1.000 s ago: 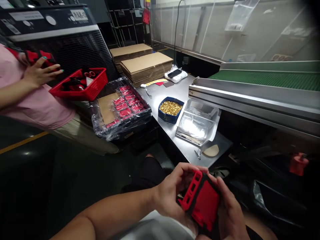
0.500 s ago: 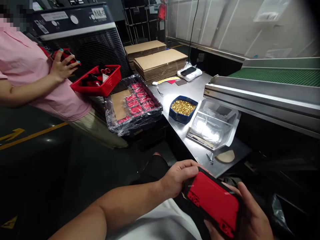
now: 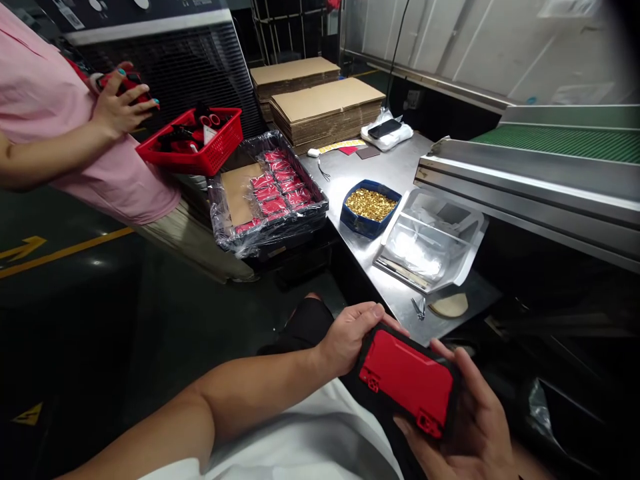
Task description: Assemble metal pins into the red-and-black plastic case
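Observation:
A red and black plastic case (image 3: pixel 406 380) lies flat between both my hands, low in the view over my lap. My left hand (image 3: pixel 350 337) grips its left end with the fingers curled over the top edge. My right hand (image 3: pixel 473 427) cradles its right end from below, fingers wrapped round the edge. The red face of the case points up. A steel table (image 3: pixel 350 180) stands just beyond my hands.
On the table sit a blue tray of small brass parts (image 3: pixel 370 207) and a clear plastic tray (image 3: pixel 430 243). A plastic-lined crate of red packs (image 3: pixel 270 197) stands left of it. A person in pink (image 3: pixel 65 133) holds a red part near a red basket (image 3: pixel 193 143). A green conveyor (image 3: pixel 555 147) runs at right.
The case went from standing on edge with its slotted side showing to lying flat with its red face up. My hands shifted to its two ends. The view panned left and down.

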Motion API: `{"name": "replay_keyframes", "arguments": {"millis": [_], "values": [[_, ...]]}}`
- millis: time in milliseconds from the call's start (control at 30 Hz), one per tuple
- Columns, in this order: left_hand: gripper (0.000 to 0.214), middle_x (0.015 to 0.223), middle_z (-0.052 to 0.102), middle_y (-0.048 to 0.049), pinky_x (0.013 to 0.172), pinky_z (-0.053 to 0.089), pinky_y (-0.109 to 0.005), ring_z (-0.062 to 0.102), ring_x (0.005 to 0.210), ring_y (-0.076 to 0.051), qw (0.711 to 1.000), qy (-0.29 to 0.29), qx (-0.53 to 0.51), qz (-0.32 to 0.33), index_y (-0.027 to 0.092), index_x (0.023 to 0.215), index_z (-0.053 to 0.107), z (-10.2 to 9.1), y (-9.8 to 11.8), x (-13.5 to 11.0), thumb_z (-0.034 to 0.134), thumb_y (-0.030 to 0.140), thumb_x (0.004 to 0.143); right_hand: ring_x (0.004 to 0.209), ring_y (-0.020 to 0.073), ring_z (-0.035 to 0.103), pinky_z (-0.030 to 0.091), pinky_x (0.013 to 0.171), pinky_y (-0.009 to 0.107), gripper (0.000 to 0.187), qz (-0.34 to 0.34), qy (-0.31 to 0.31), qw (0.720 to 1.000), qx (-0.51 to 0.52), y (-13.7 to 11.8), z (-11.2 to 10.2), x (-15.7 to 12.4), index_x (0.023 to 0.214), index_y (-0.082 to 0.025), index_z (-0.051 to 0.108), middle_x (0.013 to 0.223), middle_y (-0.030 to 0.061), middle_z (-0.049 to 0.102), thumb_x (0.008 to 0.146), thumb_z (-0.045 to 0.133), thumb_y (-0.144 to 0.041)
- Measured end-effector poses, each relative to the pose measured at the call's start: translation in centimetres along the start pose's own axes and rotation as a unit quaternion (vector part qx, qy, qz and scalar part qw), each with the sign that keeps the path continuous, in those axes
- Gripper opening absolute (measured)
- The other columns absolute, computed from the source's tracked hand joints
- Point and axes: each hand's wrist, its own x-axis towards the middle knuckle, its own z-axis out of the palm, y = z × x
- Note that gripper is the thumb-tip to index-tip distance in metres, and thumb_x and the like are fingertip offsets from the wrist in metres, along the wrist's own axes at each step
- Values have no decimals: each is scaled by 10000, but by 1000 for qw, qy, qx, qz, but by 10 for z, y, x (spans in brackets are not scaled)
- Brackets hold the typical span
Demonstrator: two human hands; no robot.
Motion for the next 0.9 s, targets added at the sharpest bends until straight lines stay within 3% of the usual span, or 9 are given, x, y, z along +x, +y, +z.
{"name": "replay_keyframes", "arguments": {"millis": [200, 333, 567, 700, 800, 900], "values": [[396, 872, 753, -108, 819, 522, -264, 688, 846, -184, 996, -35, 3, 83, 99, 813, 716, 0, 9, -5, 593, 458, 928, 1423, 226, 468, 566, 1003, 229, 829, -15, -24, 999, 39, 9, 0, 4, 1438, -427, 386, 1581, 8, 420, 722, 801, -367], [380, 937, 748, -124, 825, 512, -259, 674, 880, -182, 995, -47, 20, 90, 98, 814, 710, -4, 11, -5, 577, 435, 930, 1361, 278, 543, 614, 917, 245, 905, -61, -54, 994, 66, 26, -3, 14, 1432, -362, 439, 1555, 82, 474, 637, 866, -288], [387, 981, 736, -140, 832, 508, -283, 672, 898, -197, 994, -55, 20, 89, 94, 831, 697, -8, 10, -7, 543, 431, 941, 1339, 230, 567, 569, 945, 202, 896, -83, -72, 990, 83, 34, -1, 15, 1437, -336, 439, 1550, 92, 483, 651, 860, -244], [533, 944, 731, -155, 819, 523, -309, 680, 873, -223, 997, -40, -8, 66, 86, 839, 698, -7, 9, -9, 552, 593, 912, 1299, 270, 601, 622, 899, 260, 929, -86, -58, 992, 70, 38, 1, 17, 1432, -312, 450, 1513, 124, 520, 613, 884, -266], [802, 1040, 714, -163, 845, 531, -367, 684, 952, -289, 997, -43, -63, 27, 121, 1077, 676, -9, 0, -16, 542, 842, 751, 1143, 313, 687, 655, 845, 368, 928, -61, -16, 996, 59, 40, 8, 20, 1427, -253, 456, 1361, 169, 639, 610, 889, -338], [939, 1252, 638, -138, 965, 489, -358, 625, 1140, -303, 996, -63, -56, 41, 206, 1354, 532, -15, -11, -23, 758, 759, 630, 1061, 336, 705, 634, 839, 439, 923, -62, 9, 995, 80, 41, 20, 21, 1431, -198, 442, 1269, 193, 680, 658, 828, -522]]}}
